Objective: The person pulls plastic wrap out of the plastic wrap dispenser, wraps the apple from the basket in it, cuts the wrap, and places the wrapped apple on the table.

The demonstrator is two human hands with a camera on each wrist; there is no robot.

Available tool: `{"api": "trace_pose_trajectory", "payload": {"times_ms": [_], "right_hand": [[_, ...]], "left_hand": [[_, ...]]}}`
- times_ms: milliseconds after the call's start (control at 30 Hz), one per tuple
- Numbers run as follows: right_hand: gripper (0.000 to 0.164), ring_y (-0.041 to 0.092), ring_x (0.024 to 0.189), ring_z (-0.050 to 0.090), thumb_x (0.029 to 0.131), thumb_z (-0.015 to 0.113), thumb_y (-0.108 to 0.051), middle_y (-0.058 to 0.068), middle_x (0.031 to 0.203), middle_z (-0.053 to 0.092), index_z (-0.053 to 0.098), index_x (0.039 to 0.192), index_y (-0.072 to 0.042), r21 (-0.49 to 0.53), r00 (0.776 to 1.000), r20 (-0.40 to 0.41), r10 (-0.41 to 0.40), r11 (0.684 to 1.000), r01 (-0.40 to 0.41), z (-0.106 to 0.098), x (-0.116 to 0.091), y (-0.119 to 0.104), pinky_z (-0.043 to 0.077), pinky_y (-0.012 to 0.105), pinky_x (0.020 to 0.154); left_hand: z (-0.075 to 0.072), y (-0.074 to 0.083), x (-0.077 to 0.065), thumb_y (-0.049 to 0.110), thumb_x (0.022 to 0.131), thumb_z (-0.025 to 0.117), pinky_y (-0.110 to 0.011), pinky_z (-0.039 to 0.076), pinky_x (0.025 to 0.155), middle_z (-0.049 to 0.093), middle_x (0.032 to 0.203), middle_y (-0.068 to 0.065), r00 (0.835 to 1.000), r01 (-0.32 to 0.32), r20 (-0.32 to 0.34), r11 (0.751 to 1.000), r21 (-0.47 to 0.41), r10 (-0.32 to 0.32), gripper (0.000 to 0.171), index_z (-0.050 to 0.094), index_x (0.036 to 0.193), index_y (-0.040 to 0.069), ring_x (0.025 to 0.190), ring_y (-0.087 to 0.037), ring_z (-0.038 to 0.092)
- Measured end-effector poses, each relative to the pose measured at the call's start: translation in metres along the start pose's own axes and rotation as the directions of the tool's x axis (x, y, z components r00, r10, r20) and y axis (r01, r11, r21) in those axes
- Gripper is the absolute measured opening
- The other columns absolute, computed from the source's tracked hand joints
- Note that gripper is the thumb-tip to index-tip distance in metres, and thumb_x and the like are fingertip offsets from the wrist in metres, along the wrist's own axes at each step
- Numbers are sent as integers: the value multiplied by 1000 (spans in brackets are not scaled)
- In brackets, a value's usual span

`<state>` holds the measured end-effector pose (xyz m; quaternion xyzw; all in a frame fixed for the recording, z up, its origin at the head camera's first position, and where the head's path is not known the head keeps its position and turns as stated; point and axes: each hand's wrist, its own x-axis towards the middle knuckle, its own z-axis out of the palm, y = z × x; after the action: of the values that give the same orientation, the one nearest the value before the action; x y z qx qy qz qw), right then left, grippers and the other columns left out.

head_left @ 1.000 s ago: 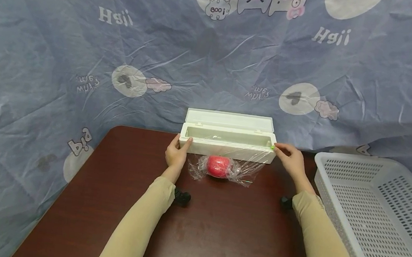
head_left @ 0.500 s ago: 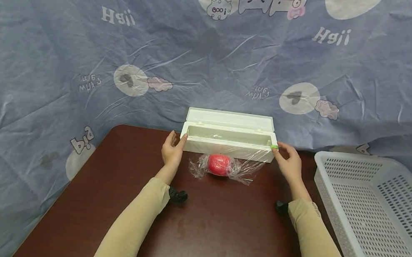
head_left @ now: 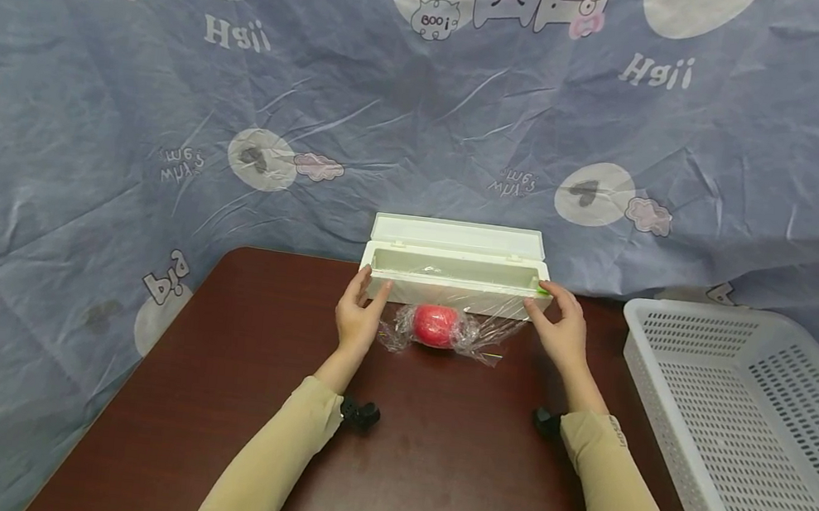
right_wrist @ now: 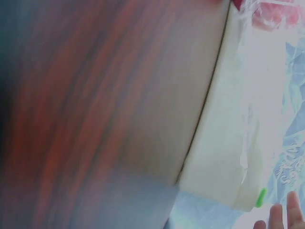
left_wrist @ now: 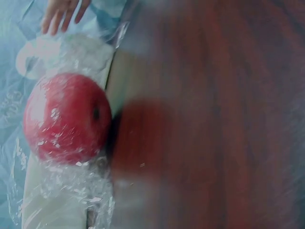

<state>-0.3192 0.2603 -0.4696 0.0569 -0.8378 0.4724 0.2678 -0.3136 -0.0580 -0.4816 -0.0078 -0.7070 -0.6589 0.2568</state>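
Note:
A white cling film dispenser box (head_left: 450, 296) stands at the table's back edge with its lid (head_left: 459, 236) tipped back. In front of it sits a red apple (head_left: 436, 326), loosely wrapped in clear cling film (head_left: 474, 336) that trails up to the box. At the box's left end is my left hand (head_left: 357, 323), thumb and fingers spread; contact with the box is unclear. My right hand (head_left: 561, 331) is at the right end, thumb before the box front, fingers beside a green tab (right_wrist: 261, 197). In the right wrist view, its fingers (right_wrist: 276, 217) stand apart from that tab.
A white perforated plastic basket (head_left: 675, 437) occupies the right side. Brown wood-grain covers the table (head_left: 427, 449). Directly behind the box hangs a blue printed cloth (head_left: 407, 139).
My left hand drew away from the box to the left, then came back rightward. My right hand has shifted left from the green tab, its thumb now before the box front.

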Motion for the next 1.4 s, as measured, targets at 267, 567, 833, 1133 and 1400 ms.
{"api": "trace_pose_trajectory", "payload": {"times_ms": [267,567,833,1133,1400], "right_hand": [[48,32,120,45,84,72,-18,15,130,50,56,126,-1,101,996,85,-14,995,5,10,-12,-13,38,53,95],[61,39,120,45,84,72,-25,20,135,43,46,137,-9,130,937,341,75,984,-126,29,-27,-26,39,53,95],[70,41,126,39,81,75,-17,20,141,37,39,141,-6,205,882,469,46,966,-159,48,-36,-30,36,55,100],[67,40,121,45,78,75,-3,23,138,42,43,136,4,276,871,490,31,943,-189,54,-47,-58,40,53,95],[60,35,115,49,78,77,-9,21,134,48,51,132,-4,201,882,457,116,952,-229,60,-56,-61,43,47,92]], "left_hand": [[3,0,-16,17,84,72,-53,39,97,49,135,-19,984,-58,164,996,-71,69,60,47,134,-4,122,-37,47],[8,-16,-20,22,81,76,-48,38,100,45,140,-14,925,-37,378,999,17,28,69,44,140,6,126,-34,44],[13,-17,-26,27,73,82,-44,36,103,46,139,-9,883,-55,469,988,147,-21,77,46,139,11,127,-27,41],[17,-18,-32,18,71,84,-43,35,104,46,140,-10,866,-84,500,983,161,-8,77,47,138,11,129,-27,41],[15,-26,-40,17,73,82,-40,48,89,55,130,-10,896,-82,443,994,73,41,65,55,132,12,113,-28,53]]}}
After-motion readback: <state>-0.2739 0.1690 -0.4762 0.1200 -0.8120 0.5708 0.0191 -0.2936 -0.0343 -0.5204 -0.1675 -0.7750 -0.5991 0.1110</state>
